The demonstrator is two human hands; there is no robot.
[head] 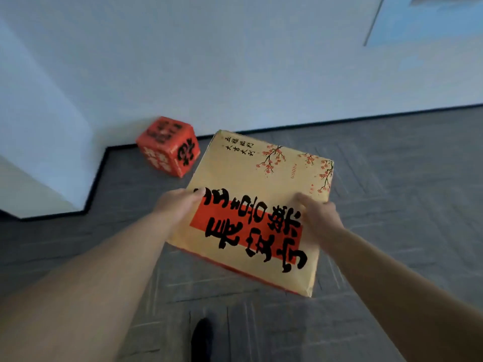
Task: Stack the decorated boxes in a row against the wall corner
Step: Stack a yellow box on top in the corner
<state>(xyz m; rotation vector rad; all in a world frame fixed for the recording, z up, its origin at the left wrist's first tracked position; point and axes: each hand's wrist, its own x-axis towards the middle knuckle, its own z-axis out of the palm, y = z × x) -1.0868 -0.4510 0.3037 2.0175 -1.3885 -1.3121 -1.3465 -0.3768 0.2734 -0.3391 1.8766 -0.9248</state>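
A large flat gold box (251, 178) with a red panel, black calligraphy and plum-blossom print is held in the air over the grey carpet. My left hand (177, 205) grips its left edge, thumb on top. My right hand (318, 215) grips its right edge, fingers over the top face. A small red cube box (168, 146) with black characters sits on the floor against the white wall, just past the gold box's far left corner.
The white wall (235, 61) meets the grey carpet (392, 178) along a black baseboard that steps outward at the left around a protruding wall corner (39, 126). A dark shoe tip (201, 338) shows at the bottom.
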